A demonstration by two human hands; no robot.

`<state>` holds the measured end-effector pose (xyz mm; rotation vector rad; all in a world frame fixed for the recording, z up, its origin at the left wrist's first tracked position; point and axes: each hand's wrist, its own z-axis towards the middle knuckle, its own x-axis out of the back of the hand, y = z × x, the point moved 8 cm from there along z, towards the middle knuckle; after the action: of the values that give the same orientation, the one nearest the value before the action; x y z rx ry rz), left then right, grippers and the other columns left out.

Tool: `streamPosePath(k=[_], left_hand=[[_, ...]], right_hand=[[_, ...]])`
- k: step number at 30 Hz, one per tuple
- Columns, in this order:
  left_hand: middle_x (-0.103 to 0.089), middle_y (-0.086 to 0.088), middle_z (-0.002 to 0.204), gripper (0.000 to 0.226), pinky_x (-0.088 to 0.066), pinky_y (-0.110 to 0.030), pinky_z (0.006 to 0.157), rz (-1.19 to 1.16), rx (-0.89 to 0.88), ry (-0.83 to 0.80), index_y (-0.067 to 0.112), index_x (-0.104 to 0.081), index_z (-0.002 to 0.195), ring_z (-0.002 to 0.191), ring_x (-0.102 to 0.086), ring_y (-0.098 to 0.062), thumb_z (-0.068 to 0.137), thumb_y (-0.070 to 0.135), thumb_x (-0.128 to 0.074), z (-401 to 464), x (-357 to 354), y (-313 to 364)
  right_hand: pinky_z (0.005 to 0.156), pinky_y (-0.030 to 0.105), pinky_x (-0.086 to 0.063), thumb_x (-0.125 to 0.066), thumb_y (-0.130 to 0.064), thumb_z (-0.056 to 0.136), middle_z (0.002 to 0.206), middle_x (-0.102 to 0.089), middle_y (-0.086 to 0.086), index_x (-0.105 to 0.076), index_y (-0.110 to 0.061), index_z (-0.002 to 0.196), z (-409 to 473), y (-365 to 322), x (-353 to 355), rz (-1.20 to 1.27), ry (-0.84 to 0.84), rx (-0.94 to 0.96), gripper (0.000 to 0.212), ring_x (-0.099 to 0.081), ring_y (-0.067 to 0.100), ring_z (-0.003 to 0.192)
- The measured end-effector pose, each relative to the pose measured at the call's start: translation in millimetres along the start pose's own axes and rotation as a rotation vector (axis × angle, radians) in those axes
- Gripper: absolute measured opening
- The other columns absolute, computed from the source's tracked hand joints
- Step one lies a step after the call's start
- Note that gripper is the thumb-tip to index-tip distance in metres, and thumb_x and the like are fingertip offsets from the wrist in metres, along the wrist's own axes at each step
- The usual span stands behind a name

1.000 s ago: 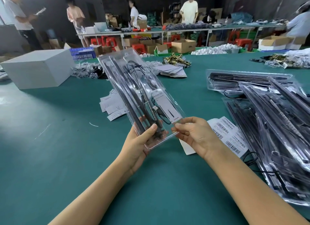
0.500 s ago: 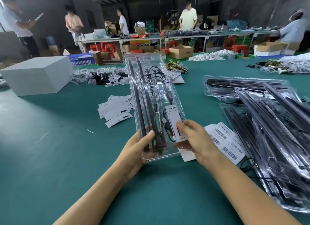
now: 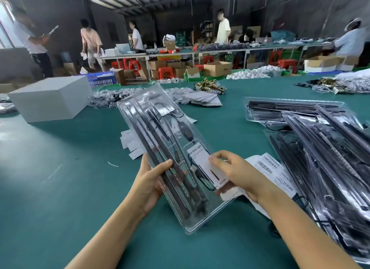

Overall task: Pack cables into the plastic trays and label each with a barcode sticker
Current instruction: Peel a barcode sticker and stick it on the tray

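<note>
Both hands grip the clear plastic blister tray (image 3: pixel 172 158) at frame centre: left hand (image 3: pixel 149 185) fingers clamped on its edge, right hand (image 3: pixel 236 172) fingers now pressing the white sticker (image 3: pixel 207 168) down; labelling nearly complete.

Setting: packing workshop or small factory floor. Near: large green work table (image 3: pixel 60 188) with stacked clear plastic trays (image 3: pixel 320 158) at right, sheets of barcode stickers (image 3: pixel 276 170). Far: long benches (image 3: pixel 220 50), cardboard boxes (image 3: pixel 217 68), red stools (image 3: pixel 165 71), several standing workers (image 3: pixel 223 29).
</note>
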<state>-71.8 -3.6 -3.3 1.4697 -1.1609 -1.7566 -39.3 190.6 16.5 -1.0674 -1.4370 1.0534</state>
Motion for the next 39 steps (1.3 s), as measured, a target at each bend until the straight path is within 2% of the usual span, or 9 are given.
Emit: streamPosePath(k=[3,9,12,15,19,22,27,33,39], left_hand=[[-0.066,-0.014,0.119,0.058,-0.058,-0.046,0.067,0.021,0.007,-0.056,0.026,-0.048,0.127,0.093,-0.070,-0.036,0.077,0.009,-0.070,-1.8,-7.0,0.3],[-0.069,-0.013,0.107,0.060,-0.059,-0.051,0.066,0.004,0.048,0.017,0.021,-0.042,0.124,0.085,-0.069,-0.035,0.073,0.013,-0.073,-4.1,-13.6,-0.7],[-0.061,-0.020,0.119,0.065,-0.052,-0.057,0.088,-0.113,0.038,0.079,0.012,-0.041,0.135,0.099,-0.062,-0.037,0.073,0.014,-0.063,0.2,0.0,10.7],[-0.050,-0.028,0.133,0.072,-0.037,-0.064,0.103,-0.140,0.077,0.095,0.001,-0.037,0.142,0.118,-0.051,-0.047,0.076,0.017,-0.060,1.1,14.3,16.9],[-0.069,-0.021,0.098,0.045,-0.056,-0.049,0.078,-0.072,0.110,0.081,0.001,-0.065,0.110,0.082,-0.068,-0.034,0.075,0.029,-0.059,-0.9,13.9,18.7],[-0.073,-0.016,0.087,0.037,-0.058,-0.038,0.058,-0.091,0.107,0.048,0.010,-0.076,0.092,0.072,-0.072,-0.029,0.080,0.037,-0.054,0.0,9.4,16.7],[-0.068,-0.011,0.118,0.059,-0.059,-0.037,0.072,-0.159,0.053,-0.023,0.020,-0.054,0.132,0.101,-0.068,-0.029,0.087,0.058,-0.046,3.5,0.1,17.4],[-0.067,-0.021,0.112,0.053,-0.059,-0.038,0.070,-0.042,0.090,0.008,0.016,-0.062,0.119,0.098,-0.067,-0.041,0.085,0.054,-0.048,4.8,6.8,9.2],[-0.071,-0.017,0.097,0.050,-0.059,-0.034,0.065,-0.024,0.099,0.087,0.006,-0.063,0.109,0.085,-0.071,-0.033,0.082,0.047,-0.054,6.6,19.5,7.0]], right_hand=[[0.079,0.019,-0.052,-0.040,-0.053,0.096,0.099,-0.071,-0.013,-0.062,-0.028,0.101,-0.2,-4.8,-0.6,-0.066,0.049,0.043,0.034,-0.067,0.001,0.086],[0.076,0.019,-0.040,-0.043,-0.031,0.101,0.105,-0.060,-0.013,-0.049,-0.035,0.128,-8.8,-32.8,21.6,-0.468,0.231,0.270,0.028,-0.059,0.006,0.093],[0.090,0.004,-0.036,-0.034,0.007,0.096,0.125,-0.056,-0.017,-0.060,-0.040,0.118,-19.3,-54.8,18.8,-0.458,0.126,0.501,0.058,-0.052,-0.002,0.113],[0.101,0.008,-0.033,-0.027,0.025,0.082,0.142,-0.042,-0.028,-0.059,-0.043,0.121,-24.4,-56.9,5.9,-0.365,-0.083,0.522,0.085,-0.039,-0.010,0.129],[0.109,0.021,-0.035,-0.045,0.017,0.087,0.145,-0.034,-0.035,-0.048,-0.050,0.132,-28.4,-49.6,-7.3,-0.444,-0.290,0.526,0.080,-0.032,-0.010,0.134],[0.109,0.019,-0.031,-0.073,-0.010,0.083,0.143,-0.036,-0.035,-0.050,-0.053,0.129,-22.9,-47.3,-6.8,-0.490,-0.221,0.537,0.067,-0.033,-0.012,0.132],[0.100,0.015,-0.040,-0.077,-0.019,0.077,0.122,-0.062,-0.016,-0.065,-0.029,0.116,-18.9,-48.7,-4.5,-0.250,0.105,0.659,0.043,-0.055,-0.005,0.117],[0.085,0.026,-0.052,-0.070,-0.026,0.076,0.095,-0.073,-0.010,-0.072,-0.027,0.102,-16.9,-43.1,19.1,0.251,0.331,0.596,0.026,-0.066,0.009,0.087],[0.056,0.030,-0.059,-0.073,-0.033,0.080,0.089,-0.074,0.017,-0.063,-0.006,0.097,-16.0,5.6,74.1,0.934,0.604,0.143,0.034,-0.072,0.034,0.072]])
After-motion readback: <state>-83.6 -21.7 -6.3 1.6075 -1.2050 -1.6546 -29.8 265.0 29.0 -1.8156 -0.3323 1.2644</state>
